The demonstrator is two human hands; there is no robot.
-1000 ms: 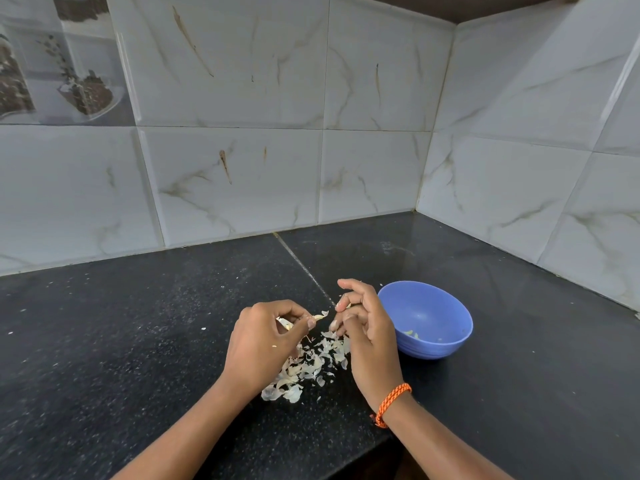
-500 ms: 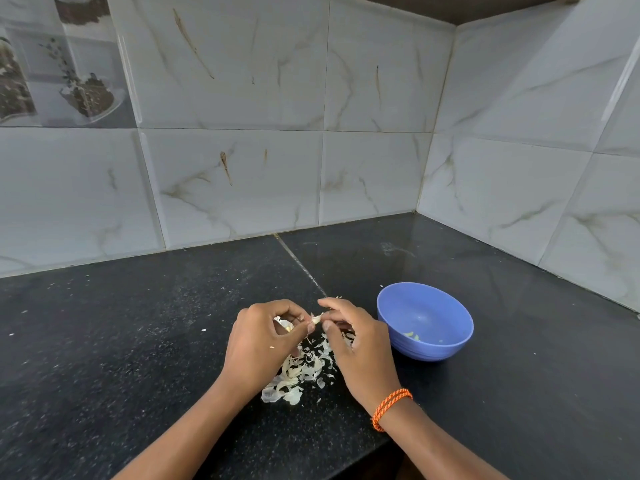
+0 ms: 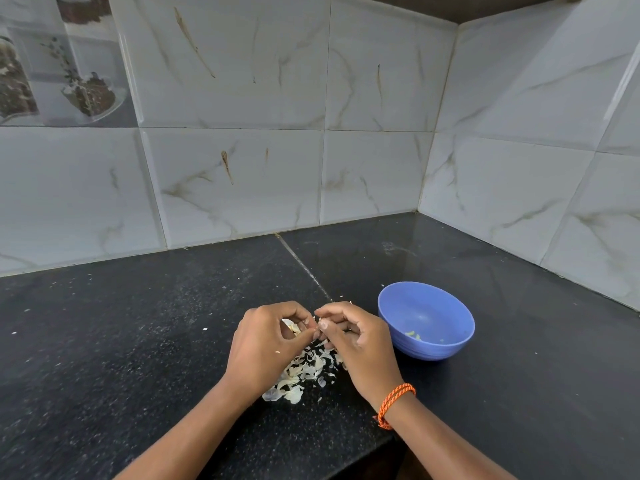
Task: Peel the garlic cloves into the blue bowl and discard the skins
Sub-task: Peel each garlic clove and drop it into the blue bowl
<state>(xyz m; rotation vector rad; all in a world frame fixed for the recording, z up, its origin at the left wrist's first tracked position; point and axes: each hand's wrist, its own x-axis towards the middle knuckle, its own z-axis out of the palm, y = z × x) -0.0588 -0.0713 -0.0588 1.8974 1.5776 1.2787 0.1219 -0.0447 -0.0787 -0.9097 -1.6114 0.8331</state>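
Your blue bowl [image 3: 426, 320] sits on the black desk [image 3: 138, 341] just beside your right hand [image 3: 360, 344], toward the tiled back corner, with a few pale bits inside. Papery skins [image 3: 304, 372] lie heaped under both hands near the desk's front edge. Your left hand [image 3: 266, 344] grips a garlic clove [image 3: 294, 328] in curled fingers, the right hand's fingertips pinching at it.

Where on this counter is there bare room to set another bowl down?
Bare patches: left of the left hand toward the tiled wall, and right of the blue bowl. Crowded: garlic skins beneath both hands, the right hand nearly touching the bowl.
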